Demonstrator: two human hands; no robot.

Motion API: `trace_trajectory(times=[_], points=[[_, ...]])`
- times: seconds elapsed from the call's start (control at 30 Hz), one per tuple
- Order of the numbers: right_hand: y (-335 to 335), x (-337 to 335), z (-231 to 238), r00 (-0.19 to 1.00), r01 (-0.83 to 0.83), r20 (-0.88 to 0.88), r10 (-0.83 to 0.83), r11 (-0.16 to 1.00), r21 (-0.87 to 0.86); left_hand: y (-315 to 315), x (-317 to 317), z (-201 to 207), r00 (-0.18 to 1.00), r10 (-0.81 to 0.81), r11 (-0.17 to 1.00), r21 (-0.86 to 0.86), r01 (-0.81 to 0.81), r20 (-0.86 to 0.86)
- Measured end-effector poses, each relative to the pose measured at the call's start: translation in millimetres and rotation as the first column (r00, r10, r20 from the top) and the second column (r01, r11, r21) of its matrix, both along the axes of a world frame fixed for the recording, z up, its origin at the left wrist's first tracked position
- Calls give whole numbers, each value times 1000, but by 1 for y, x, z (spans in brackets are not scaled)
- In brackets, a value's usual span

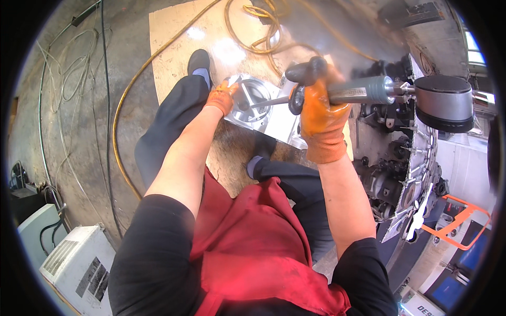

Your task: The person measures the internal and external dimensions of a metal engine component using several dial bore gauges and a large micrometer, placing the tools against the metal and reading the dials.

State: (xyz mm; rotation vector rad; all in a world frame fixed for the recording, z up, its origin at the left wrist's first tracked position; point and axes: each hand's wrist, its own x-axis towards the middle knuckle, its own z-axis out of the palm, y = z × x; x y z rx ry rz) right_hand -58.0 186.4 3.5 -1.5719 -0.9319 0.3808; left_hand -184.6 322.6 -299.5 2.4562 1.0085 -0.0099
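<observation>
Grinder tool (358, 92), long grey-barrelled, sits just right of the metal housing (261, 108), its thin shaft reaching into the housing's round bore. My right hand (319, 118), orange-gloved, is wrapped tight round the tool's barrel; my left hand (222, 97), same glove, has fingers curled onto the housing's left rim. Housing rests on a plywood sheet (174, 47) on the floor, yellow hose (247, 37) looping behind it, my dark shoe (199, 60) to its left
</observation>
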Motion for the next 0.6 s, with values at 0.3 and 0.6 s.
trace_trajectory(times=[0.3, 0.6], points=[[11, -4, 3, 996, -73, 47, 70, 995, 74, 4, 4, 14, 990, -10, 996, -91, -4, -144], [12, -11, 9, 990, -70, 125, 71, 997, -17, 12, -2, -45, 994, -107, 989, 105, 103, 37]])
